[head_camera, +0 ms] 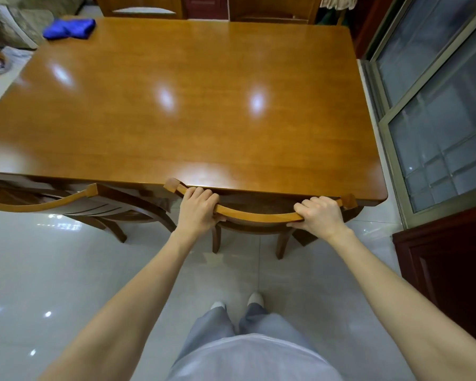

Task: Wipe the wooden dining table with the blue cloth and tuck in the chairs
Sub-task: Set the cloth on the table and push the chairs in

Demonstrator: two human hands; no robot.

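Observation:
The glossy wooden dining table (182, 105) fills the middle of the head view. A crumpled blue cloth (69, 28) lies on its far left corner, away from both hands. A wooden chair (259, 215) stands at the near edge with its seat under the tabletop. My left hand (198, 211) and my right hand (319, 215) each grip the curved top rail of this chair's back. A second chair (47, 202) stands to the left at the same edge, its back rail a little out from the table.
Two more chair backs (143, 8) show beyond the far edge. A window with metal frames (434, 111) and a dark red cabinet (451, 270) stand close on the right. Pale glossy floor tiles (52, 270) stretch to the left. My feet (254, 298) are behind the chair.

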